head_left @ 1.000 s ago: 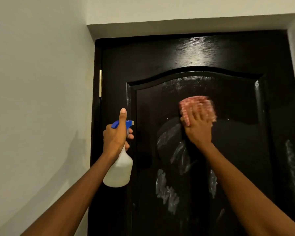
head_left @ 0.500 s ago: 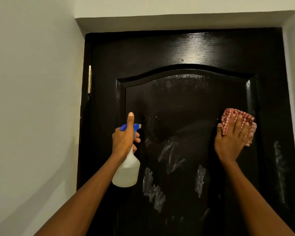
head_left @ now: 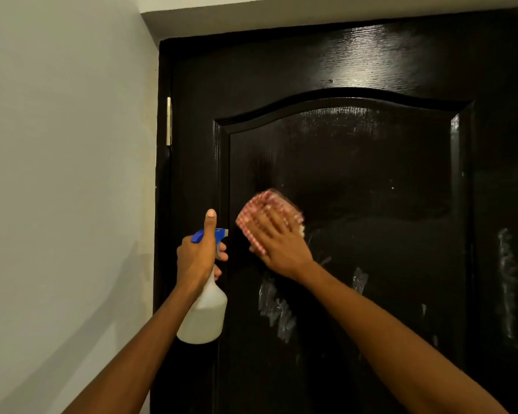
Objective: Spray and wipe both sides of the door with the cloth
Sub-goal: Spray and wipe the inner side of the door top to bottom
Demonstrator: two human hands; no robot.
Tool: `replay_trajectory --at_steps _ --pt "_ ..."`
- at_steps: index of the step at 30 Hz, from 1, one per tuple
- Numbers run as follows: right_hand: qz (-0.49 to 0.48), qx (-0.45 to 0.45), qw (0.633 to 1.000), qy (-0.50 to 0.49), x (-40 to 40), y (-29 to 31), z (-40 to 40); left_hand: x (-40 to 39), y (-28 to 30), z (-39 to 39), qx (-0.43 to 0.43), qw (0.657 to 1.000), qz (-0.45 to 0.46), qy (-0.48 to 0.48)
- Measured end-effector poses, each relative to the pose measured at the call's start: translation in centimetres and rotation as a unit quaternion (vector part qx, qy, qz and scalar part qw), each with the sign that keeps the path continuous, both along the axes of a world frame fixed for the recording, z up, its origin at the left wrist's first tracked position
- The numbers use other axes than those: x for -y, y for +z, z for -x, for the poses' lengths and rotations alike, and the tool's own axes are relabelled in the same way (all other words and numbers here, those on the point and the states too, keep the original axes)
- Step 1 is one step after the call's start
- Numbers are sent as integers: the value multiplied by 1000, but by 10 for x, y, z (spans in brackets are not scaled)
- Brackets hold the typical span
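A glossy black door (head_left: 356,150) fills most of the view, shut in its frame, with a raised arch-topped panel (head_left: 341,180) across its middle. White streaks of spray foam (head_left: 277,315) cling to the lower part of that panel, and another streak (head_left: 507,282) runs down the right stile. No writing or brand mark can be read anywhere here. To the left stands a pale painted wall (head_left: 63,174), and a metal hinge (head_left: 169,121) shows on the door's left edge.

Now the bottle: a white plastic spray bottle (head_left: 205,315) with a blue trigger head (head_left: 210,234), no label visible, hangs upright just in front of the door's left stile. A level line shows through the translucent body, liquid filling the lower part. The left hand (head_left: 199,258) grips its neck, fingers curled round at the trigger, thumb pointing straight up.

Just to the right, the red-and-white checked cloth (head_left: 266,216) sits flat on the panel's left side, blurred. The right hand (head_left: 277,243) presses it against the wood, fingers (head_left: 263,222) spread straight over the cloth, palm down on it. The two hands are near each other, not touching.
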State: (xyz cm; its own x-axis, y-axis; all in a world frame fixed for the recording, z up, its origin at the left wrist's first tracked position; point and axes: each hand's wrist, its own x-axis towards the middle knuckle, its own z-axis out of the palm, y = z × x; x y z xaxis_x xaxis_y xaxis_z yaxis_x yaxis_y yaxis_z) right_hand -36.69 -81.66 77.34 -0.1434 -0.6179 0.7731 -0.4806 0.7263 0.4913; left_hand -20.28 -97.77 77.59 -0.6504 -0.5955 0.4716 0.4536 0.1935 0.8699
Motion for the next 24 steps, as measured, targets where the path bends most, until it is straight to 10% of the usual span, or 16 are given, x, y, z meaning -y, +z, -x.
replay_trajectory --at_steps 6,11,17,24 --pt "-262 -57 963 -18 -52 -63 10 -4 -18 -10 -2 1000 -15 -3" --pt "72 -41 995 -63 -132 31 4 8 -21 -16 12 999 -32 2" --pt "372 62 923 -82 -122 68 -5 5 -16 -27 -19 999 -16 34" --pt "56 23 998 19 15 -27 -8 7 -33 -41 -8 998 -7 62"
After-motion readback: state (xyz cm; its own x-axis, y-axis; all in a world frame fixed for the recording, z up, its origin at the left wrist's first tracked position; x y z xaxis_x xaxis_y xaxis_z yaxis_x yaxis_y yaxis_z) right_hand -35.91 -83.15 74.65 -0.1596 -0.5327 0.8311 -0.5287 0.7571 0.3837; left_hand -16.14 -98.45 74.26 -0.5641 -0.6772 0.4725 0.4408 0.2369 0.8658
